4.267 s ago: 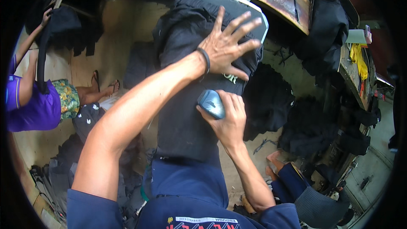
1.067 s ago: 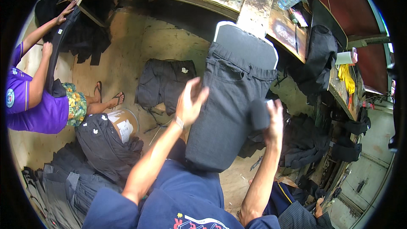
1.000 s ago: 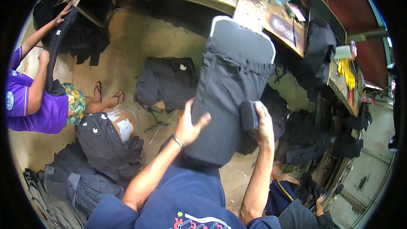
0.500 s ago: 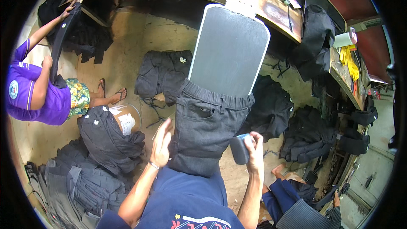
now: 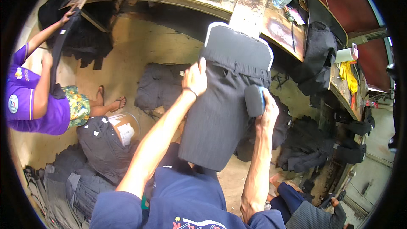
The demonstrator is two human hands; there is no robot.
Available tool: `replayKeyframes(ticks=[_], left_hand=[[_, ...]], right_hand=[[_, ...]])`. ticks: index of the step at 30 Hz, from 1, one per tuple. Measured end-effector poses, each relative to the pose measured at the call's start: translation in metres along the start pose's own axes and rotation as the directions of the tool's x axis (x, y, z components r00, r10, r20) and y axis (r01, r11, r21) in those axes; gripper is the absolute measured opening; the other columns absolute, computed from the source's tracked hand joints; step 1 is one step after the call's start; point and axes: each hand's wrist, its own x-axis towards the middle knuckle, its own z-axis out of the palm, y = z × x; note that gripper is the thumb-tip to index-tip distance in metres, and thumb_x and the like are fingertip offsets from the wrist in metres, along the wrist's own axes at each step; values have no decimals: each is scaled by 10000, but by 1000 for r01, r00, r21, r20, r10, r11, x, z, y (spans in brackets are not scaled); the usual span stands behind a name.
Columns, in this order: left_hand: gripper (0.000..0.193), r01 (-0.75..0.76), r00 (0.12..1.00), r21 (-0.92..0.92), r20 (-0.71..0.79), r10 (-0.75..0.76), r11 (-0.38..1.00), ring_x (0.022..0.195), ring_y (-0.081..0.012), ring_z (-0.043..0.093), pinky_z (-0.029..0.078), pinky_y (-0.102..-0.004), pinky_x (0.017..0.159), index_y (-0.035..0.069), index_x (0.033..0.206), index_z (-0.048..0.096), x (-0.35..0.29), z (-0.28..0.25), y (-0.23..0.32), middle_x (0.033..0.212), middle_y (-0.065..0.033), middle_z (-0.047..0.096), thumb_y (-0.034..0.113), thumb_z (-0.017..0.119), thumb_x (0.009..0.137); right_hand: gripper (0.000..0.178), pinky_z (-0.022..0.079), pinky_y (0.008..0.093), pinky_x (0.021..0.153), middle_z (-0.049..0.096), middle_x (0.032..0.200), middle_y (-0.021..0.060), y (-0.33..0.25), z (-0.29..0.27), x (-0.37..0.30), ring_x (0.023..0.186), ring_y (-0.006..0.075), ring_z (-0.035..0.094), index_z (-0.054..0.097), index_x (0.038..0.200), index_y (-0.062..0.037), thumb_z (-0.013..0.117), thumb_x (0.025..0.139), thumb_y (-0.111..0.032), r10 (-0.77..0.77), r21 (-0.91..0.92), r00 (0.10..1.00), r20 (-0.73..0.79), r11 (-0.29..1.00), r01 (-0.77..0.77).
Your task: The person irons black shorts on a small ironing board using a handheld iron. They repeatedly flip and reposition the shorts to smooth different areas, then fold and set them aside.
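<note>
Now, my left hand (image 5: 196, 78): half-curled at the left edge of the black garment (image 5: 216, 116); was flat, clear of it. Cannot tell whether I grip cloth.
My right hand (image 5: 268, 112): still closed round the dark block (image 5: 254, 101), higher than before.
Garment: on the board (image 5: 239, 44), drawn farther up; less board bare.

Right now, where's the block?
Head view, just right of centre: the block is in the right hand, at the right edge of the black garment on the board; contact is unclear.
</note>
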Motion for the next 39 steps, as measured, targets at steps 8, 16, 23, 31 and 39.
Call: replayKeyframes(ticks=[8,16,23,31,39], left_hand=[[703,-326,874,55,-363,323,944,1447,-469,478,435,-548,1179,33,1628,450,-1,3,14,1653,-268,401,465,612,1098],[713,-702,710,394,317,629,594,1056,-335,697,457,-502,1077,38,1153,763,-45,-28,34,1056,-160,744,710,713,922],[857,-638,489,257,863,125,726,1083,-404,779,596,-486,986,-3,1165,810,7,-38,71,1201,-234,798,803,645,926],[950,-275,783,-91,557,278,957,1374,-402,651,484,-459,1193,-34,1483,629,-17,-43,32,1451,-265,686,617,867,833],[792,-683,715,394,184,675,616,672,-322,645,434,-443,815,87,986,651,-20,-11,28,705,-121,693,798,863,709]], right_hand=[[418,479,250,614,704,897,22,-7,8,16,717,85,617,712,1075,-16,843,988,-403,-4,-331,1000,5,944,6],[443,429,279,688,576,830,-48,21,7,12,757,79,486,726,1065,15,875,963,-390,-335,-456,942,-5,839,296],[496,520,329,793,711,905,58,25,9,8,837,143,619,746,1101,34,869,951,-423,-331,-416,943,-9,859,298],[570,544,386,916,718,1098,155,38,5,10,997,230,676,724,1108,37,872,935,-485,-410,-541,910,-59,779,316],[508,402,264,632,568,732,-36,37,8,0,677,60,463,603,786,-52,816,1020,-449,-567,-370,808,-159,793,484]])
